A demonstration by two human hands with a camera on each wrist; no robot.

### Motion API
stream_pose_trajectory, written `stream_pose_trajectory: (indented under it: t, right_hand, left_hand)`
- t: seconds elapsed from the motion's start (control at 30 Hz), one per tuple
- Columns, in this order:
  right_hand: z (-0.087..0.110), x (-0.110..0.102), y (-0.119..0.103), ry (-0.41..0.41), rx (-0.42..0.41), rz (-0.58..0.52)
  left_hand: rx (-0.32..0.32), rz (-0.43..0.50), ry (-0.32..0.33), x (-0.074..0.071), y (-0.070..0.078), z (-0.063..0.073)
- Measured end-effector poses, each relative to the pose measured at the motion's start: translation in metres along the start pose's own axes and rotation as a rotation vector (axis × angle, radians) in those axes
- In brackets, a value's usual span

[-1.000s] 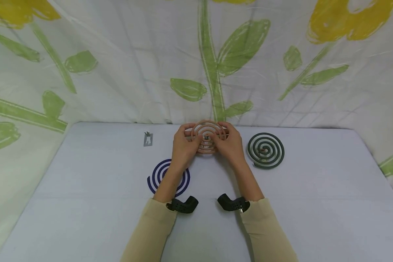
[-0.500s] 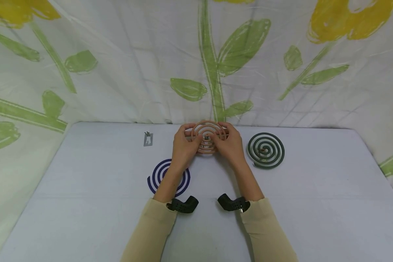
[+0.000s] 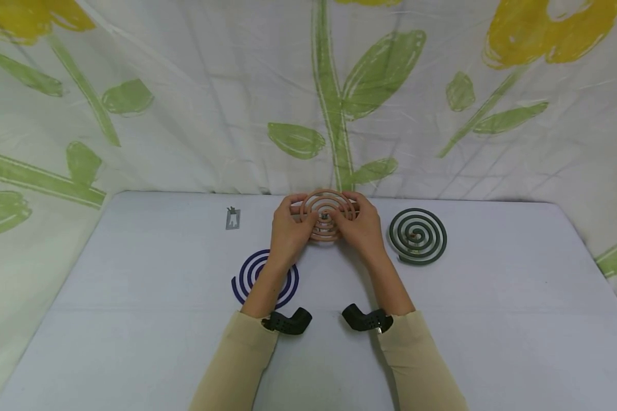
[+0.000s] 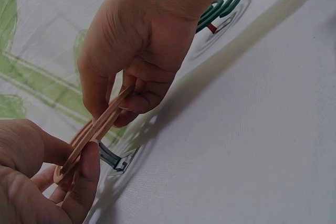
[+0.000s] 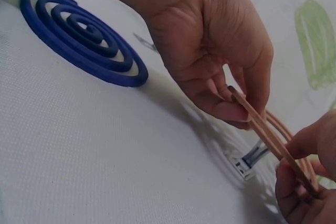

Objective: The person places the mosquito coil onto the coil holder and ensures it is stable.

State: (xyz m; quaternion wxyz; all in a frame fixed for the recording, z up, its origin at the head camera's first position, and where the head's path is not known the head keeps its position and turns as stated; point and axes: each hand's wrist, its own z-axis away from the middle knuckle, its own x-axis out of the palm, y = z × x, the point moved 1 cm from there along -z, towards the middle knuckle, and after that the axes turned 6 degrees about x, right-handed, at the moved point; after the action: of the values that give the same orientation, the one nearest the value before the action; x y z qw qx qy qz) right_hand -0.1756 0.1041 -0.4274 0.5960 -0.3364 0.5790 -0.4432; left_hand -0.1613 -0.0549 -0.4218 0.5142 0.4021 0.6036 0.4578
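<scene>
A brown mosquito coil [image 4: 97, 127] is held between both hands near the far edge of the table, tilted over a metal coil stand [image 5: 255, 154]. Whether the stand's tip touches the coil is hard to tell. The left hand [image 3: 289, 228] pinches the coil's left side between thumb and fingers. On the opposite side the right hand [image 3: 362, 228] pinches it the same way. To the right, a green mosquito coil [image 3: 416, 233] sits raised on its own stand. A blue mosquito coil [image 3: 259, 275] lies partly beneath the left forearm.
Another small metal stand [image 3: 228, 221] lies left of the hands on the white tabletop [image 3: 149, 285]. Behind the table hangs a white cloth [image 3: 221, 114] painted with flowers and leaves. Black wrist cameras [image 3: 288, 321] sit on both wrists.
</scene>
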Motion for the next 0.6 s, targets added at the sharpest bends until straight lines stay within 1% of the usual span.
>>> stream_pose_trajectory:
  t: [0.2, 0.6]
  right_hand:
    - [0.0007, -0.0005, -0.0009, 0.003, 0.002, -0.003]
    - [-0.0003, 0.0007, 0.0000, 0.003, 0.005, -0.020]
  left_hand:
    - [0.005, -0.018, 0.003, -0.0001, -0.0004, -0.0005]
    - [0.001, -0.017, 0.003, -0.0004, -0.0005, -0.0010]
